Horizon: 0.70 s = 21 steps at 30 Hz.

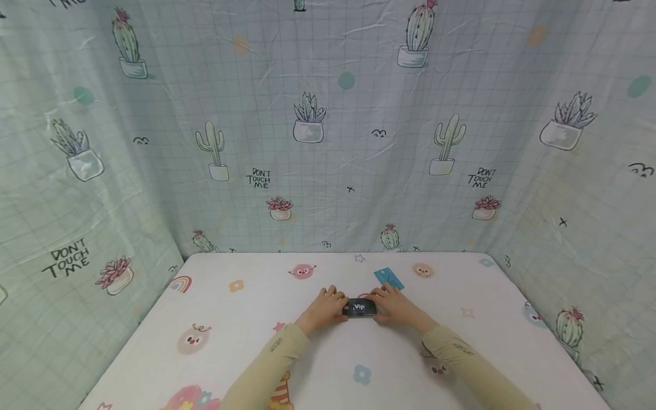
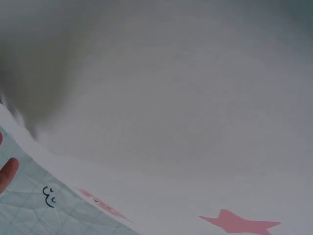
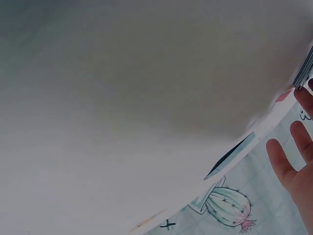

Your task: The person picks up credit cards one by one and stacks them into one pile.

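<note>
A stack of cards (image 1: 360, 308), topped by a black card lettered "Vip", is held just above or on the table at its middle. My left hand (image 1: 326, 308) grips the stack's left end between thumb and fingers. At the right end my right hand (image 1: 397, 308) grips it likewise. Edge-on in the right wrist view, the stack (image 3: 304, 68) shows several layers beside the right fingertips (image 3: 304, 100). Only a fingertip (image 2: 8, 172) of the left hand shows in the left wrist view, where the cards are out of sight.
Behind the right hand, a blue card (image 1: 389, 278) lies on the white printed table (image 1: 230, 319). It also appears as a thin slanted blue card (image 3: 232, 155) in the right wrist view. A cactus-print curtain (image 1: 348, 210) hangs along the table's back and sides.
</note>
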Motion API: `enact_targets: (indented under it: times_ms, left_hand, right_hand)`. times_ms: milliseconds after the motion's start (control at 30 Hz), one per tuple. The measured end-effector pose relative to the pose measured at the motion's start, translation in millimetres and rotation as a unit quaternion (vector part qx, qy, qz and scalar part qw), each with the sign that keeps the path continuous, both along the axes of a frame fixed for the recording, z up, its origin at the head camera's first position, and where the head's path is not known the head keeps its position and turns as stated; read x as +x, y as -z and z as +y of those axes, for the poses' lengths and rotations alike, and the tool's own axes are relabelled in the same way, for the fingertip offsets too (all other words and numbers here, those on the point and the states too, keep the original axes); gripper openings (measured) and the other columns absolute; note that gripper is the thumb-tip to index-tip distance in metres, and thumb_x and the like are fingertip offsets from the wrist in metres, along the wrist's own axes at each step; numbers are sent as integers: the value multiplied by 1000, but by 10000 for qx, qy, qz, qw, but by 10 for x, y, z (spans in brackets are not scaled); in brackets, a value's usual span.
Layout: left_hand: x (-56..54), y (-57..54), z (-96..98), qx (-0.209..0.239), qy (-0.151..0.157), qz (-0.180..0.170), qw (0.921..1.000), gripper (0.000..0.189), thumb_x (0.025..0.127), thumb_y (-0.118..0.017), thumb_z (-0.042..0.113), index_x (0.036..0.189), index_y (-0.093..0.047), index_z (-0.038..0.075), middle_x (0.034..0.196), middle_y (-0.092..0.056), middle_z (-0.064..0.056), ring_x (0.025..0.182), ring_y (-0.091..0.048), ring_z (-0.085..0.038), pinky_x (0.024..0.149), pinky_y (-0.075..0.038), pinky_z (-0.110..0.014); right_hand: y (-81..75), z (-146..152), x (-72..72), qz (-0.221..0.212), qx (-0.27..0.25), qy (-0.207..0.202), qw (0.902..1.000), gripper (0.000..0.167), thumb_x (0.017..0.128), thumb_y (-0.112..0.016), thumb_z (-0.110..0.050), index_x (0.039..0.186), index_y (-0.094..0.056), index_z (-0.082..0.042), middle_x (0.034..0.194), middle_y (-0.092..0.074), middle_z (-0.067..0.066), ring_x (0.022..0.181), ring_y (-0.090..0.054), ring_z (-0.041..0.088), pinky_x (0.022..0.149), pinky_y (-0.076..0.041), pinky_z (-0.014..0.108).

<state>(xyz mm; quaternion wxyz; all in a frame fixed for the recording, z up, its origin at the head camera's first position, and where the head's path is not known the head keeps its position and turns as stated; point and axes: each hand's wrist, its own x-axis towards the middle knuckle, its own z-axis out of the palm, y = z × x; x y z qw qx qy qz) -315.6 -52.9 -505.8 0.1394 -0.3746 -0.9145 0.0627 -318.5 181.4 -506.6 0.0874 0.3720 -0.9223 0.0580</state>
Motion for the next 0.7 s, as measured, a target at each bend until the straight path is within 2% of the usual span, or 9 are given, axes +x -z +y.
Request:
enact_targets:
  times_ms: [233,433,700]
  left_hand:
    - [-32,8,-5,-66,29,-87,9999,40,81,-57,45,111,-58,17,103,-59,3,93,-44,-15,79,-40,-30]
    - [-56,33,-7,-172,114,51,9998,41,81,-57,46,110,-58,18,101,-59,4,92,-44,-14,77,-39,-29]
    - [-71,50,-9,-73,157,35,9998,41,80,-59,46,110,-59,18,101,-59,3,91,-44,-14,75,-39,-29]
  right_hand:
    - [-3,11,0,-113,27,61,9999,48,79,-64,-35,121,-53,-15,110,-54,0,95,-40,18,80,-40,41]
    - [8,5,-7,-106,47,93,9999,47,78,-64,-35,119,-53,-14,108,-55,0,95,-40,18,79,-40,41]
    - [15,8,-9,-82,21,91,9999,48,78,-65,-34,120,-53,-14,108,-55,0,94,-40,18,79,-40,39]
